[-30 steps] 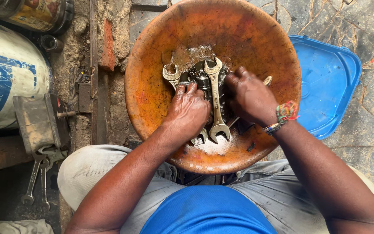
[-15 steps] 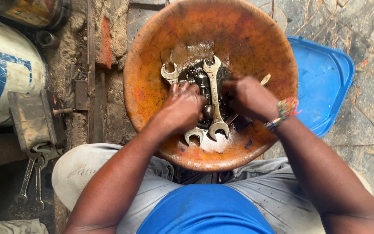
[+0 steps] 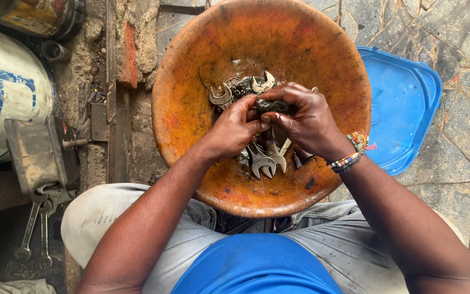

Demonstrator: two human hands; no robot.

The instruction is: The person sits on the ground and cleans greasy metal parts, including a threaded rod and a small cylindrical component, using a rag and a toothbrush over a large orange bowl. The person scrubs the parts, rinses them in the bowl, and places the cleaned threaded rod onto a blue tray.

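A rusty orange metal basin (image 3: pixel 191 114) sits between my knees and holds several greasy open-ended wrenches (image 3: pixel 267 158). Both hands meet over its middle. My right hand (image 3: pixel 305 120), with a beaded bracelet on the wrist, curls around a small dark greasy part (image 3: pixel 272 105). My left hand (image 3: pixel 234 126) pinches the same part from the left side. Wrench heads (image 3: pixel 223 97) stick out above my fingers and more show below them. The part's exact shape is hidden by my fingers.
A blue plastic lid (image 3: pixel 403 109) lies on the stone floor right of the basin. At left stand a white drum (image 3: pixel 1 92), a rusty tin (image 3: pixel 33 16), a metal block (image 3: pixel 39 152) and two loose wrenches (image 3: pixel 36 231). A brick (image 3: pixel 129 54) lies near the basin.
Both hands have come up from among the wrenches and closed together on a small dark part. The long wrench between them has shifted lower in the basin.
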